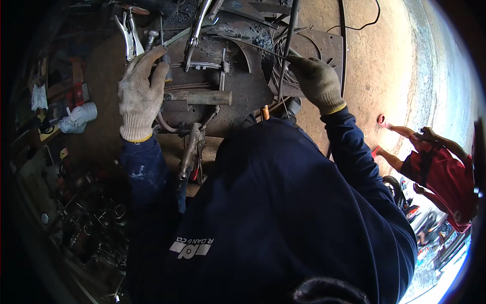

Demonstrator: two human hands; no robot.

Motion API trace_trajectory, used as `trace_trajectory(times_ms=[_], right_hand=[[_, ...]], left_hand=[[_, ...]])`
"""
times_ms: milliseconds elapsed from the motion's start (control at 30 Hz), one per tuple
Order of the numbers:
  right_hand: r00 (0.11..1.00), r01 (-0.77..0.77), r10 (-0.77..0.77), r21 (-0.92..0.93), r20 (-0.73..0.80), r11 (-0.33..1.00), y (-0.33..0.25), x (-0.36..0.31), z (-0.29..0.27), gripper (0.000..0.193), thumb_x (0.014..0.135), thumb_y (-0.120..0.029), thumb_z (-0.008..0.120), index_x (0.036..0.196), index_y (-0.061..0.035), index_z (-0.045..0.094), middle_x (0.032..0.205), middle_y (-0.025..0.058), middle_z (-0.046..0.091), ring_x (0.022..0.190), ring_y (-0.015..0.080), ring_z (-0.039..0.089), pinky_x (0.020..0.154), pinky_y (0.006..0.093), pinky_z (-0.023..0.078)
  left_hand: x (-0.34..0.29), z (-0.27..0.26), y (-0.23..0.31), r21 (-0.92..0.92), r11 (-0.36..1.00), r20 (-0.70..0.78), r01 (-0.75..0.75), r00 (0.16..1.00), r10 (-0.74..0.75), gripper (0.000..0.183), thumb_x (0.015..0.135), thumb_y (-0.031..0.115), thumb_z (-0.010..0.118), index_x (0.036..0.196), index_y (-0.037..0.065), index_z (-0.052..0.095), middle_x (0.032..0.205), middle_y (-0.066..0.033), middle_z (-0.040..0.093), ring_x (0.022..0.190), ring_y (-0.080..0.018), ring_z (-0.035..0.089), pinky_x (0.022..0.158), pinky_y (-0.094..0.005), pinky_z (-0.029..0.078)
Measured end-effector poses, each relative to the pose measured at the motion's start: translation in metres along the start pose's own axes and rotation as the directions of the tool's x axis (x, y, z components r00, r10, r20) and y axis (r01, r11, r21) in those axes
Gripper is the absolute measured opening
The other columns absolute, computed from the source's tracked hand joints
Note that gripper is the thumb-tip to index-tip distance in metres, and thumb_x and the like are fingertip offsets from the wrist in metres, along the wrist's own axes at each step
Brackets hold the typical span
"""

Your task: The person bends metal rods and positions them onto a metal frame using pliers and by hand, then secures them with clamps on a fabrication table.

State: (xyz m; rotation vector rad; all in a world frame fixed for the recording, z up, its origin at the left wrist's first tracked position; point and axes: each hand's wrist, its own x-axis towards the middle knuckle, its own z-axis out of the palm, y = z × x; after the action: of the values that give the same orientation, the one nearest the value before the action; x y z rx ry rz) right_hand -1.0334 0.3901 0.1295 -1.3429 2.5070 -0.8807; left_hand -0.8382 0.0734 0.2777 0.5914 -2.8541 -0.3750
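Observation:
My left hand, in a pale knit glove, hovers over the left side of the metal workpiece. Its thumb and forefinger are apart beside a slim tool with a blue-grey handle; whether they touch it I cannot tell. My right hand, gloved too, is closed on a thin metal rod that points left across the bench. Between the hands, locking pliers clamp a curved metal strip. A short metal tube lies below it, and another clamp hangs at the near edge.
Locking pliers lie at the far left of the metal bench. Coiled wire rests near my right hand, with a dark bar beside it. A person in red is at the right. Cluttered metal parts fill the lower left.

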Motion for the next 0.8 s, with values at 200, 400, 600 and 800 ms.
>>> trace_trajectory(times_ms=[200, 400, 600, 800], right_hand=[[0.999, 0.026, -0.026, -0.022, -0.020, 0.999, 0.017, -0.008, -0.012, 0.027, 0.094, -0.021, 0.061, 0.119, -0.0199, 0.072, 0.088, 0.0106, 0.070, 0.081, 0.0331, 0.070, 0.067, 0.0427, 0.057], [0.997, 0.054, -0.054, -0.012, -0.046, 0.998, 0.014, 0.003, -0.006, 0.026, 0.094, -0.020, 0.061, 0.118, -0.0198, 0.073, 0.086, 0.0107, 0.069, 0.080, 0.0330, 0.070, 0.066, 0.0428, 0.056], [0.994, -0.097, 0.086, 0.194, 0.063, 0.976, 0.017, 0.008, -0.010, 0.026, 0.098, -0.027, 0.062, 0.116, -0.0145, 0.076, 0.102, 0.0130, 0.076, 0.093, 0.0337, 0.072, 0.079, 0.0393, 0.058], [0.939, -0.303, 0.210, 0.371, 0.271, 0.878, 0.016, 0.025, -0.021, 0.029, 0.099, -0.029, 0.065, 0.116, -0.0090, 0.076, 0.111, 0.0143, 0.076, 0.099, 0.0277, 0.074, 0.087, 0.0345, 0.056]], left_hand=[[-0.002, 0.003, -0.002, -0.051, 0.998, -0.016, -0.022, 1.000, 0.021, 0.028, 0.097, 0.017, 0.070, 0.123, 0.009, 0.070, 0.115, -0.0135, 0.071, 0.084, -0.0222, 0.076, 0.077, -0.0354, 0.060], [-0.002, 0.004, 0.000, -0.036, 0.998, -0.044, -0.045, 0.998, 0.043, 0.027, 0.096, 0.015, 0.070, 0.122, 0.007, 0.071, 0.114, -0.0143, 0.071, 0.077, -0.0203, 0.076, 0.073, -0.0337, 0.060], [0.000, 0.006, -0.004, 0.058, 0.993, -0.056, -0.099, 0.993, 0.102, 0.028, 0.095, 0.017, 0.069, 0.122, 0.008, 0.071, 0.117, -0.0132, 0.072, 0.101, -0.0293, 0.073, 0.089, -0.0406, 0.058], [-0.002, 0.007, -0.002, 0.041, 0.998, -0.036, -0.041, 0.998, 0.043, 0.029, 0.095, 0.019, 0.069, 0.122, 0.009, 0.071, 0.119, -0.0134, 0.072, 0.109, -0.0328, 0.070, 0.094, -0.0431, 0.057]])
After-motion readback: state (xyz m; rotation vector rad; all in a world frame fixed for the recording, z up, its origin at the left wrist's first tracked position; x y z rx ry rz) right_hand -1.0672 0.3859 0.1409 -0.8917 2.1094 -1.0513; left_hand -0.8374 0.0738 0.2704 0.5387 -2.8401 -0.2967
